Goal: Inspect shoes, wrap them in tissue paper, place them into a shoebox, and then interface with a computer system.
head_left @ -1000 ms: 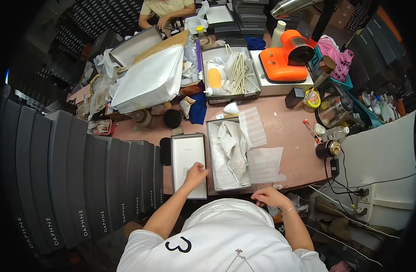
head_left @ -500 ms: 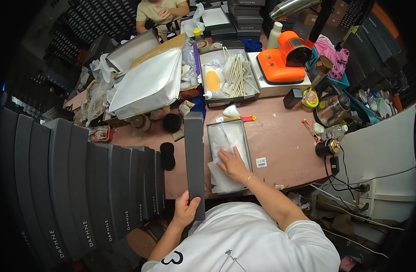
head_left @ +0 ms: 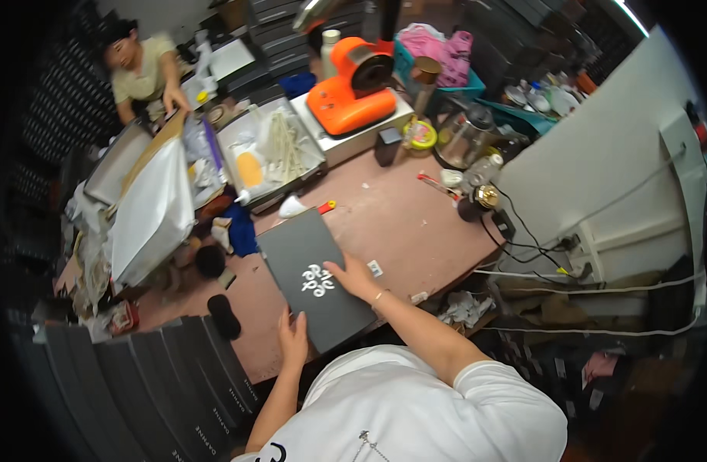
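A dark grey shoebox lid with white lettering lies over the open shoebox at the near edge of the table. My right hand grips the lid's right edge, thumb on top and fingers along the side. Beside the lid's near left edge is my left hand, its thumb and fingers apart; whether it touches the edge is hard to tell. The box under the lid and its white paper are hidden. Just past the lid's far edge lie a white rounded piece and a red-and-yellow handle.
Dark shoeboxes stand in a row at left, near a black oval pad. Farther back are a tray of white sticks, an orange machine and a coffee-pot-like jug. Cables hang at right. Another person works at far left.
The lid, upright in my left hand before, now lies flat over the box. My right hand has gone from the white paper to the lid's edge. The view has turned rightward.
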A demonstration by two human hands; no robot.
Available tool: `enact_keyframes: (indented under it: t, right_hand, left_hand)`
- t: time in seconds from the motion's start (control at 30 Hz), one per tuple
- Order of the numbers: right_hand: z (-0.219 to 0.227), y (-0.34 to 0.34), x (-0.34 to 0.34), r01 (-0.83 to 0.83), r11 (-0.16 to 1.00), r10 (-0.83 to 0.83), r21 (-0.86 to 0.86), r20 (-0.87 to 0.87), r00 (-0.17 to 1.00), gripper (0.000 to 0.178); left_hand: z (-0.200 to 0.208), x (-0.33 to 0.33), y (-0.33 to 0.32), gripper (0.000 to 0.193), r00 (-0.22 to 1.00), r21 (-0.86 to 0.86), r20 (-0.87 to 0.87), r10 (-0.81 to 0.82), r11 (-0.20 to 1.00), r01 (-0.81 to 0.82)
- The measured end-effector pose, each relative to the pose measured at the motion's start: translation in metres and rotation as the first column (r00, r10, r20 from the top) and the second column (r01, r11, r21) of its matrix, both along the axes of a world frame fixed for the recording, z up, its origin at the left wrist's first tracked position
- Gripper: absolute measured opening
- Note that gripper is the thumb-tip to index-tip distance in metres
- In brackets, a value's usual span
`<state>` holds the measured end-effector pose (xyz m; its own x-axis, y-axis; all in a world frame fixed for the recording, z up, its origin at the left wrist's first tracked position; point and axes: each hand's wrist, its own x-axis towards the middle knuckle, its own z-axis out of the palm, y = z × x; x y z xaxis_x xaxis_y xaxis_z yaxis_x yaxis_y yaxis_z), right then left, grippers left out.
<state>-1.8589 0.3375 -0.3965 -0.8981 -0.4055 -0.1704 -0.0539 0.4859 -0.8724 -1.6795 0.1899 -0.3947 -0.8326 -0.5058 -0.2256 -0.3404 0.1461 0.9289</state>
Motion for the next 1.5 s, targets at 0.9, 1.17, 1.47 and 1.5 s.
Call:
enact_keyframes:
  t: [0.9, 1.17, 1.47, 1.5]
  right_hand:
    - [0.028, 0.052, 0.068, -0.406, 0.909, 0.341, -0.099, -0.385, 0.858, 0.047]
    - [0.077, -0.045, 0.273, -0.739, 0.607, 0.736, -0.293, -0.144, 0.661, 0.025]
    - [0.083, -0.091, 0.573, -0.855, -0.517, 0.826, 0.039, -0.238, -0.511, 0.029]
    - [0.074, -0.102, 0.585, -0.844, -0.525, 0.82, 0.111, -0.198, -0.536, 0.03]
  left_hand:
    - [-0.055, 0.156, 0.073, 0.065, 0.899, -0.305, 0.088, 0.429, 0.871, -0.386]
    - [-0.16, 0.495, 0.166, 0.052, 0.328, -0.166, 0.495, 0.805, 0.459, -0.873]
    - [-0.107, 0.662, 0.264, 0.036, -0.138, 0.409, 0.551, 0.823, -0.41, -0.815]
    - [-0.105, 0.666, 0.254, 0.036, -0.142, 0.463, 0.525, 0.839, -0.422, -0.779]
